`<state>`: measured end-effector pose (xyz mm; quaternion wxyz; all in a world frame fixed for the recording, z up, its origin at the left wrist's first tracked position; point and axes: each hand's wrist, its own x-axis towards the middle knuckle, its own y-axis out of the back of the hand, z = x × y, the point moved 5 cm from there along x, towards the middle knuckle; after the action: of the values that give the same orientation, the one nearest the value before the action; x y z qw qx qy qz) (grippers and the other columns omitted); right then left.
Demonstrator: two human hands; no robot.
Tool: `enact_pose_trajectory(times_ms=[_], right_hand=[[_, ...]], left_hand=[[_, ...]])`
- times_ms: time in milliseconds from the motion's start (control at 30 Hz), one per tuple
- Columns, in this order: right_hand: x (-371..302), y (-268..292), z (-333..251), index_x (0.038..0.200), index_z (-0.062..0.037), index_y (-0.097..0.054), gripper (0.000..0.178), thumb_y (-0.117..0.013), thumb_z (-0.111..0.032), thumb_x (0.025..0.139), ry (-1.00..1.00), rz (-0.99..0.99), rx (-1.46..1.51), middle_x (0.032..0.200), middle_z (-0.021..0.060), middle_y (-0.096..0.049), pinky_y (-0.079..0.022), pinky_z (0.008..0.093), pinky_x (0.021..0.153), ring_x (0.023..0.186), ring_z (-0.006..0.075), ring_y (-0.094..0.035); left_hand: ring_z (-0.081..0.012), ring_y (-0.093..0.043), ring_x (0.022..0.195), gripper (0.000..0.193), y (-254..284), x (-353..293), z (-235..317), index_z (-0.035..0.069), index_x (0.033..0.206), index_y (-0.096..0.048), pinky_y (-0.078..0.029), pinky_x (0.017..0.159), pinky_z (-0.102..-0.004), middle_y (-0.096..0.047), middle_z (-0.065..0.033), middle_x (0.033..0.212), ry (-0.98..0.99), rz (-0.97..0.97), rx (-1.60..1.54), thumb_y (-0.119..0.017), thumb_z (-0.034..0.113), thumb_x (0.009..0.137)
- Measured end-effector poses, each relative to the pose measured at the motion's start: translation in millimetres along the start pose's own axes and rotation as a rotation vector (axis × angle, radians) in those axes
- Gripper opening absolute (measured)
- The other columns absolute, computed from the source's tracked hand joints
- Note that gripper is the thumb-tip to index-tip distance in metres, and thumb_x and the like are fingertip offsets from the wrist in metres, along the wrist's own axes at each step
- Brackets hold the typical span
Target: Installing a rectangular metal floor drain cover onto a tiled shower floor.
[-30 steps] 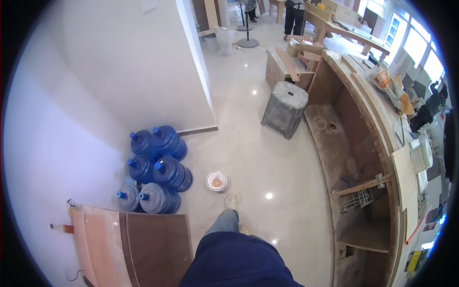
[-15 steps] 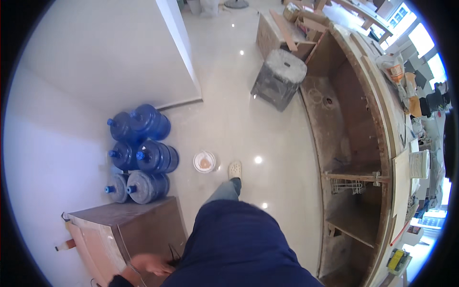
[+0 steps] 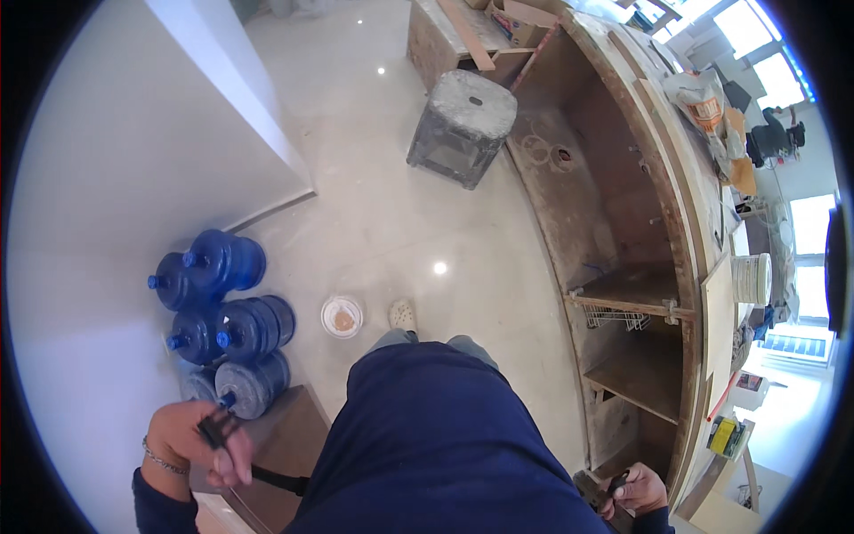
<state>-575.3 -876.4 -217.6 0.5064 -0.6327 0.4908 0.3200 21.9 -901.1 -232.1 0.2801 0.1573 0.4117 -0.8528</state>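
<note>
My left hand, a bracelet at its wrist, is closed on a black strap at the lower left. A dark piece like a buckle sticks out between its fingers, and the strap runs toward my waist. Low on the right, my right hand is closed on a small dark piece beside my hip; its kind is hard to make out. Under the left hand stands a brown cabinet. Blue water jugs are stacked along the left wall, just beyond that hand.
A white bucket with tan contents stands on the floor near my foot. Farther ahead is a dusty grey stool. A long wooden counter with open shelves lines the right side, carrying a white tub and bags.
My left hand has risen forward, bringing the black strap into view. My right hand has come into view at the lower right. The view has shifted, and both legs now show.
</note>
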Motion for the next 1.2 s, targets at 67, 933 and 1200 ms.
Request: enact_pose_trajectory(times_ms=[67,933,1200], right_hand=[[24,-16,-35,0.096,0.0070,-0.061,0.018,-0.058,-0.007,0.086,0.290,0.108,-0.033,0.090,0.0257,-0.065,-0.052,0.0373,0.056,0.062,0.0261,-0.063],[418,-179,-436,0.120,-0.0085,-0.060,0.041,-0.066,-0.032,0.086,0.614,-0.072,-0.758,0.107,0.0124,-0.067,-0.047,0.0269,0.083,0.096,0.0146,-0.062],[557,-225,-521,0.119,-0.0168,-0.063,0.039,-0.059,-0.042,0.089,0.993,-0.576,-1.343,0.101,0.0126,-0.068,-0.047,0.0271,0.080,0.094,0.0181,-0.064]], left_hand=[[-0.0161,-0.058,0.061,0.026,35,17,40,-0.006,0.090,-0.063,-0.050,0.053,-0.0278,-0.059,-0.0079,0.070,-0.275,0.361,-0.016,-0.063,0.021,0.088],[-0.0061,-0.037,0.049,0.056,270,382,265,0.009,0.079,-0.063,-0.030,0.042,-0.0244,-0.044,0.0055,0.060,0.300,0.614,0.277,-0.043,0.060,0.091],[-0.0057,-0.035,0.046,0.059,416,350,281,0.005,0.083,-0.065,-0.029,0.040,-0.0223,-0.045,0.0051,0.061,0.223,0.735,-0.296,-0.040,0.058,0.093]])
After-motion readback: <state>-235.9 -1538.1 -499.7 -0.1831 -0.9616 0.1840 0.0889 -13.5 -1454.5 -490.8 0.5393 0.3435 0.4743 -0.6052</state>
